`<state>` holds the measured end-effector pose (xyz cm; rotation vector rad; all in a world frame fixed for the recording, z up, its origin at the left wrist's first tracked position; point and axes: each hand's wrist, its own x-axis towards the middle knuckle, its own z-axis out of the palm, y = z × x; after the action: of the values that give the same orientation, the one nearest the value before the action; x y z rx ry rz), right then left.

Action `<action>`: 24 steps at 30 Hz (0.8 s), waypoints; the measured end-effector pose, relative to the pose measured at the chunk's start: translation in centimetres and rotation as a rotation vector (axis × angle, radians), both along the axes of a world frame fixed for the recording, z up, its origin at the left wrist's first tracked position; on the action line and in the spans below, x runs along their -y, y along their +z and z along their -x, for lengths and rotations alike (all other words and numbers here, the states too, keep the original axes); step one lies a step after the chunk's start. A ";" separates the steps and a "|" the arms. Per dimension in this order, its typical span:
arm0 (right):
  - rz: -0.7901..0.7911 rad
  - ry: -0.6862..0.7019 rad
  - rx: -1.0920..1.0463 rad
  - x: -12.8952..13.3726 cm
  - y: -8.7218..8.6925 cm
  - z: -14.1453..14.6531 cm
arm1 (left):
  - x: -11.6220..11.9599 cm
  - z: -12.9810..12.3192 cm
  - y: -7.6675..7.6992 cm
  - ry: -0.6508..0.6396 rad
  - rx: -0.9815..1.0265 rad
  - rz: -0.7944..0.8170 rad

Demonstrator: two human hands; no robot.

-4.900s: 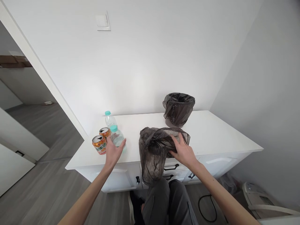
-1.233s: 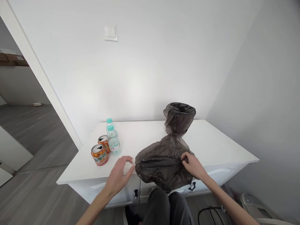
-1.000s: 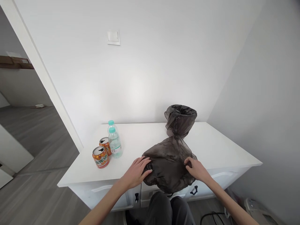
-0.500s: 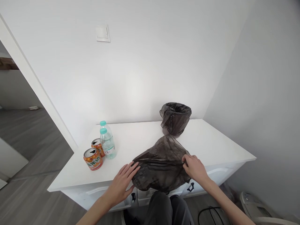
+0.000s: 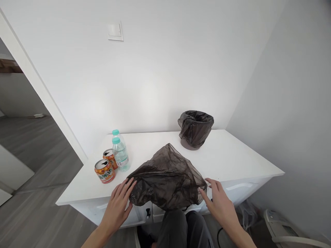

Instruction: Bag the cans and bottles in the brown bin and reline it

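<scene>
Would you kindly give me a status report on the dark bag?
Left hand open against dark bag, right hand open at its right side. Bag overhangs front of counter. Cans and bottles to the left, lined bin behind; nothing seems in the way.

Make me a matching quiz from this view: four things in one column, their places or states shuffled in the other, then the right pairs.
Things
1. Dark translucent plastic bag
2. Round bin with a dark plastic liner
3. Orange metal drink cans
4. Clear plastic bottles

Places or states
A. Standing right of the bottles, toward the back of the white cabinet top
B. Capped in teal
C. Spread between the left hand and the right hand
D. Upright, with dark openings in their tops

Right pairs: 1-C, 2-A, 3-D, 4-B
</scene>
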<state>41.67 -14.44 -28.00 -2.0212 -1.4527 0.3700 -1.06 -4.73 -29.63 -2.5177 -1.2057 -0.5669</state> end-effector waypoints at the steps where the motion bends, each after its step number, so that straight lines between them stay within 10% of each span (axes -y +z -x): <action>1: 0.007 -0.057 -0.107 0.3 -1.1 -0.7 | 0.0 0.0 0.0 -0.002 0.003 -0.011; 6: 0.283 -0.039 -1.024 0.4 -4.9 -1.1 | -0.1 -0.9 -0.2 -0.005 0.048 -0.059; 9: 0.270 -0.020 -1.091 -0.2 -4.8 0.2 | 0.2 -1.9 -0.5 0.075 0.122 -0.077; 17: -0.086 -0.138 -0.502 -5.1 1.6 -0.9 | 0.7 -1.0 -1.1 0.008 0.220 -0.028; 24: -0.272 0.024 -1.203 -15.0 6.2 1.1 | 2.0 0.8 0.0 -0.036 0.367 -0.025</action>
<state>40.61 0.52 -21.80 -1.1314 -0.6824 1.0844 -1.87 -6.73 -29.68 -2.4892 -1.2604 -1.0824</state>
